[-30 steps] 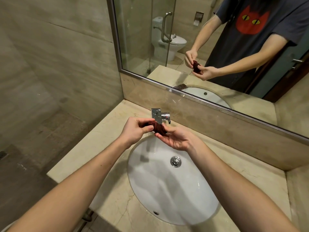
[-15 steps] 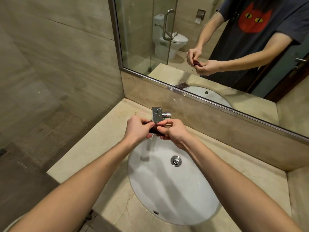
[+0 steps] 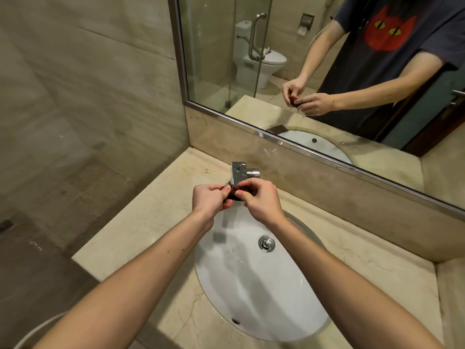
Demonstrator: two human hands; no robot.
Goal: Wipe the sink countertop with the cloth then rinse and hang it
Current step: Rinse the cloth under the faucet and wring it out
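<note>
A small dark red cloth (image 3: 58, 191) is bunched between both hands, just under the chrome tap (image 3: 239, 173) at the back of the white oval sink (image 3: 254, 293). My left hand (image 3: 210, 199) grips its left end with curled fingers. My right hand (image 3: 260, 200) pinches the right end between thumb and fingers. Most of the cloth is hidden by the fingers. Water runs down into the basin below the hands. The beige marble countertop (image 3: 141, 230) surrounds the sink.
A chrome drain plug (image 3: 266, 243) sits mid-basin. A wall mirror (image 3: 327, 71) behind the tap reflects a person, a toilet and a glass door. Tiled wall stands to the left; the counter's left edge drops to a dark floor (image 3: 30, 260). A white rim shows bottom left.
My right hand has turned from palm-up to closed over the cloth. Both hands have drawn together under the tap, and water now streams into the basin.
</note>
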